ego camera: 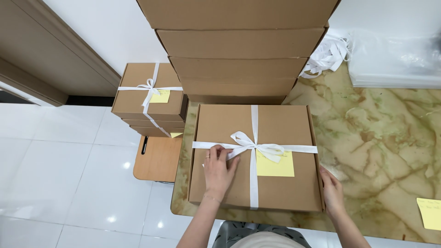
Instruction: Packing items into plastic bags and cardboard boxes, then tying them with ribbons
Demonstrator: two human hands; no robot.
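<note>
A: White tiled floor (69, 174) on the left, green-and-cream marble table (381, 138) on the right. What sits on the table?

B: Flat brown cardboard box (220, 183) at the near edge, tied crosswise with white ribbon (253, 183), bow (257, 148) near the middle. Yellow sticky note (275, 167) tucked under the ribbon, just right of the bow.

A: Hands?

B: Left hand (218, 172) lies flat on the lid, fingers spread a little, fingertips (215, 149) touching the ribbon left of the bow. Not pinching anything. Right hand (331, 193) pressed against the box's right side, fingers together, holding nothing.

A: Behind it?

B: Tall stack of plain boxes (239, 50) just behind. Loose ribbon pile (328, 55) and clear plastic bags (395, 59) at the far right. Another sticky note (429, 213) near the right edge.

A: Off the table?

B: Wooden stool (156, 160) just beside the table, carrying a smaller stack of tied boxes (149, 96) with its own note.
</note>
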